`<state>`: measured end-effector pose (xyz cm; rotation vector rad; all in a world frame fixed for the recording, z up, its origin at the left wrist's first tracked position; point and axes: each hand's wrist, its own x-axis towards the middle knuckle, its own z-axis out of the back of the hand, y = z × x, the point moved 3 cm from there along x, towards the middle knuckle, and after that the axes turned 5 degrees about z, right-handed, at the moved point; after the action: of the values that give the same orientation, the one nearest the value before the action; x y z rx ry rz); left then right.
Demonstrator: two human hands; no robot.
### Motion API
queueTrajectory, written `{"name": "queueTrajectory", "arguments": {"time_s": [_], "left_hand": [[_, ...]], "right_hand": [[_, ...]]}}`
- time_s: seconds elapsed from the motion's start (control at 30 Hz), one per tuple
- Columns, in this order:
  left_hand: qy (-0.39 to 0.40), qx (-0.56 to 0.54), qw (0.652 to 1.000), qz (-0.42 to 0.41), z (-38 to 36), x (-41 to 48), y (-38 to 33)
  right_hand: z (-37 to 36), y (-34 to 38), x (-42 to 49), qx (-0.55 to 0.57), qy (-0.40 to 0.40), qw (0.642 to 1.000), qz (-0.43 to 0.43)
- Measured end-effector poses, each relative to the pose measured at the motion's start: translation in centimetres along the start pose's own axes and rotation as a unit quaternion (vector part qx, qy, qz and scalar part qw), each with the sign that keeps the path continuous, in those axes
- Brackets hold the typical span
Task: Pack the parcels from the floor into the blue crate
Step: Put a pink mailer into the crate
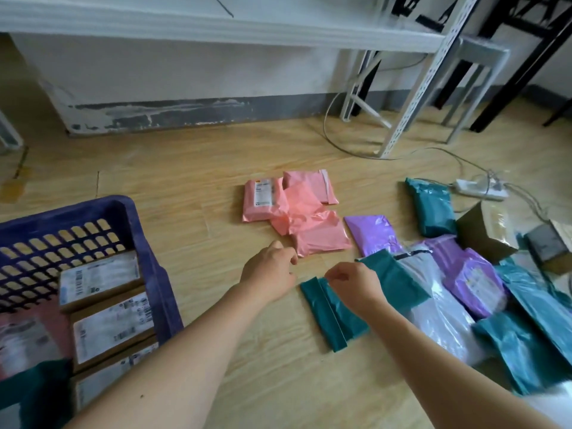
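Wooden floor (185,181), blue crate (151,252) at 9 o'clock: right hand (353,283) pinches a teal parcel (335,320); left hand (269,274) curls beside a pink parcel (322,236), grip unclear.

Both bare forearms reach forward from the bottom edge, low over the floor. The left hand (269,270) is palm down with its fingers loosely curled, holding nothing. The right hand (353,283), just beside it, is curled too, thumb and forefinger pinching the top edge of a teal parcel (334,320).
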<state>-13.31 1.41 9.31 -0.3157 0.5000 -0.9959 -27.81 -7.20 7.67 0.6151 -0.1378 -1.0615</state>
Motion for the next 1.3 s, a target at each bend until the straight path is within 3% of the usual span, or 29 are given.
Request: {"name": "queueTrajectory", "arguments": {"time_s": [0.33, 0.5, 0.73, 1.0, 1.07, 1.2, 1.3], "left_hand": [[0.075, 0.03, 0.997, -0.011, -6.0, 2.6, -0.8], [0.103, 0.029, 0.994, -0.008, -8.0, 4.0, -0.9], [0.139, 0.031, 0.99, 0.001, -10.4, 5.2, -0.1], [0.155, 0.039, 0.987, 0.024, -10.6, 5.9, 1.9], [0.154, 0.033, 0.987, 0.03, -10.3, 5.9, 2.3], [0.145, 0.026, 0.989, 0.029, -9.6, 5.6, 2.8], [0.144, 0.01, 0.989, 0.028, -8.6, 5.4, 3.1]], "right_hand": [[-2.1, -8.2, 1.0, -0.036, 0.066, 0.989, -0.125], [-4.7, -12.2, 1.2, 0.029, 0.133, 0.962, -0.237], [-7.2, -15.5, 1.9, 0.269, 0.034, 0.886, -0.376], [-7.9, -16.2, 3.2, 0.43, -0.082, 0.789, -0.431], [-7.6, -16.0, 3.2, 0.411, -0.123, 0.791, -0.436], [-5.6, -14.1, 2.9, 0.275, -0.182, 0.853, -0.404], [-3.7, -11.5, 3.1, 0.254, -0.195, 0.876, -0.361]]}}
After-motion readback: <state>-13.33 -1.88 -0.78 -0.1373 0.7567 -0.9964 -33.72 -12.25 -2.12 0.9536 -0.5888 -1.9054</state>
